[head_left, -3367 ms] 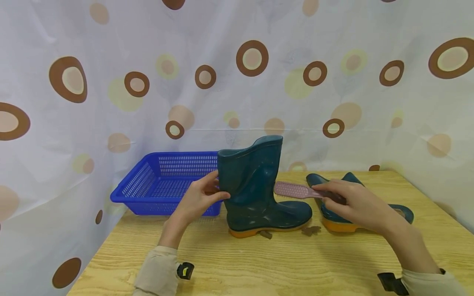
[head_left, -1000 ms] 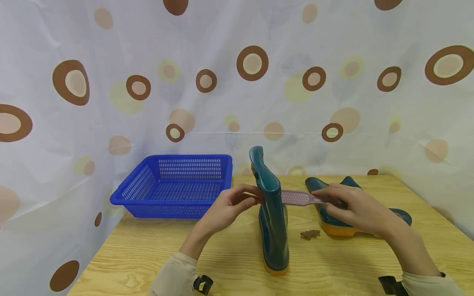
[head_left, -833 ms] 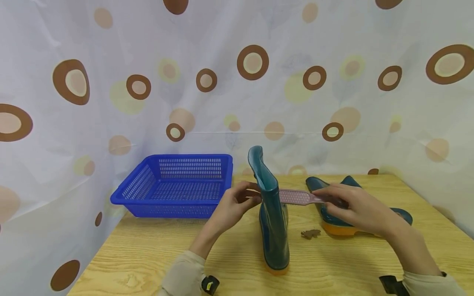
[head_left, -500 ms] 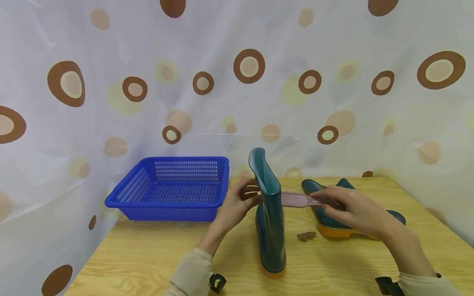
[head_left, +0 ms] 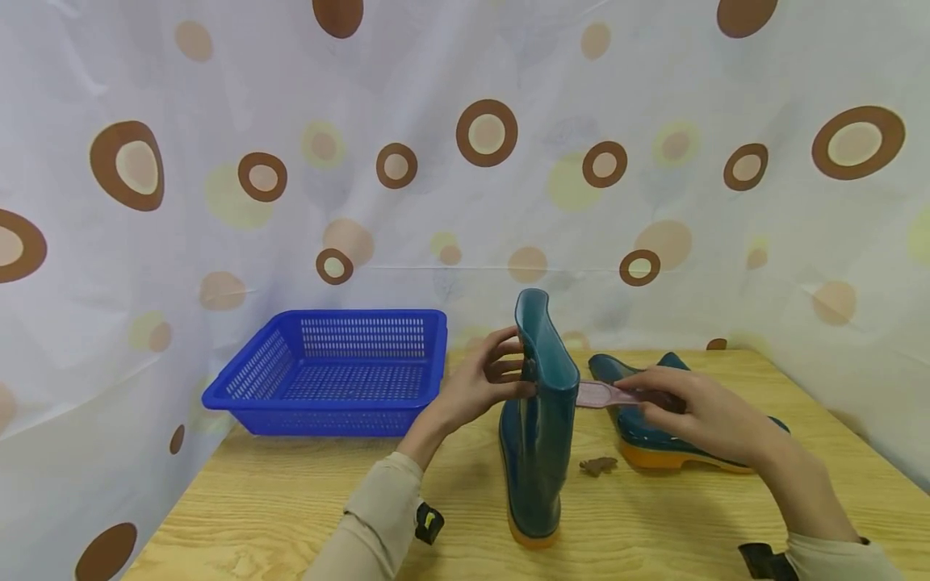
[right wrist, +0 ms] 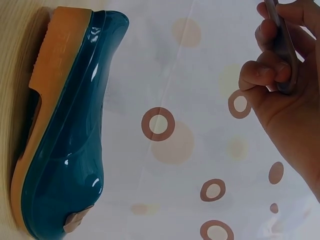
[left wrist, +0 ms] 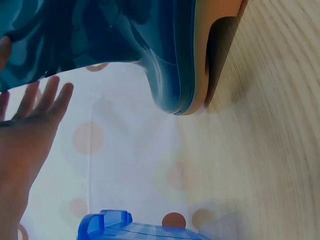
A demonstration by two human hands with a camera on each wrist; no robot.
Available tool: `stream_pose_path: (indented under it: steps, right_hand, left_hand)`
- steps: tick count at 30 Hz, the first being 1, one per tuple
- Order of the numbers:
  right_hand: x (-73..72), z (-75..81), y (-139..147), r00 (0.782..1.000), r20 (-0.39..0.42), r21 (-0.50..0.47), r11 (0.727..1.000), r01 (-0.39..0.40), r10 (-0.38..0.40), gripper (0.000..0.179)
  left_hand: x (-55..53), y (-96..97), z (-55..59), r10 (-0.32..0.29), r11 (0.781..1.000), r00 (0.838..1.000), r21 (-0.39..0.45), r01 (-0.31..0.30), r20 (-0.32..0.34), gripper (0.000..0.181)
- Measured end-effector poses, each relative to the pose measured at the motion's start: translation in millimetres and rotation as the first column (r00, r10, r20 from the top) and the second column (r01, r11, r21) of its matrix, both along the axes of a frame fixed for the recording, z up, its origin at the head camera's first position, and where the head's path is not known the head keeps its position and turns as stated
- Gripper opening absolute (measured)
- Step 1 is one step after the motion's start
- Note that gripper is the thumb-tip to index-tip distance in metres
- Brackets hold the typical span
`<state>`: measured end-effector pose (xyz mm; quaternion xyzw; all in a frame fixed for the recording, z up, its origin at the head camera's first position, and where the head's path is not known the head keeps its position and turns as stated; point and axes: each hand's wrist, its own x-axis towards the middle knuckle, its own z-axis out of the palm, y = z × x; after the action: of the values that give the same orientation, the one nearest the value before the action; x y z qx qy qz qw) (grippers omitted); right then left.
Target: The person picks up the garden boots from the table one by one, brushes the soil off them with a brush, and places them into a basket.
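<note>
A dark green rain boot (head_left: 545, 452) with an orange sole stands on the table, its toe pointing away and its opening turned up. My left hand (head_left: 483, 383) holds its shaft from the left, thumb on the near side. In the left wrist view, the spread fingers of that hand (left wrist: 30, 130) lie along the boot's shaft (left wrist: 65, 35). To the right of the shaft, my right hand (head_left: 697, 411) grips the dark handle of a pink brush (head_left: 597, 394). The boot hides most of the brush head. The right wrist view shows fingers curled round the handle (right wrist: 285, 55).
A second green boot (head_left: 654, 428) lies on the right, with a brown patch (right wrist: 77, 218) on it in the right wrist view. A small brown piece (head_left: 599, 466) sits on the wooden table (head_left: 291, 500). The blue basket (head_left: 327, 415) stands at the back left.
The boot has turned from side-on to toe-away, and its shaft has just shifted right, covering more of the brush. My left hand moved right with it; the right hand stays nearly in place.
</note>
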<state>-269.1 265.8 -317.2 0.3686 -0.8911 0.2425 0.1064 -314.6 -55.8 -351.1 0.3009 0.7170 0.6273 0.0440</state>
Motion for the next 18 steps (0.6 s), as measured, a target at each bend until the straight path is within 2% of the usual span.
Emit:
stream_pose_path:
  steps: [2, 5, 10, 18]
  right_hand:
    - [-0.7, 0.5, 4, 1.000, 0.006, -0.002, 1.000, 0.000, 0.000, 0.030]
    - [-2.1, 0.5, 11, 1.000, -0.010, -0.002, 1.000, 0.002, -0.002, 0.031]
    - [-4.8, 0.6, 19, 0.999, -0.036, 0.001, 1.000, 0.008, -0.008, 0.032]
    - [-5.8, 1.7, 28, 0.999, -0.048, -0.012, 1.000, 0.023, -0.023, 0.030]
  left_hand:
    - [-1.1, 2.5, 1.6, -0.017, 0.999, 1.000, -0.028, 0.016, -0.005, 0.080]
    - [-0.8, 6.9, 3.2, -0.007, 0.997, 0.999, -0.072, 0.004, -0.040, 0.078]
    - [1.3, 13.7, 5.1, 0.042, 0.991, 0.993, -0.119, -0.055, -0.112, 0.077]
    - [4.9, 19.1, 7.9, 0.105, 0.984, 0.979, -0.123, -0.127, -0.176, 0.070]
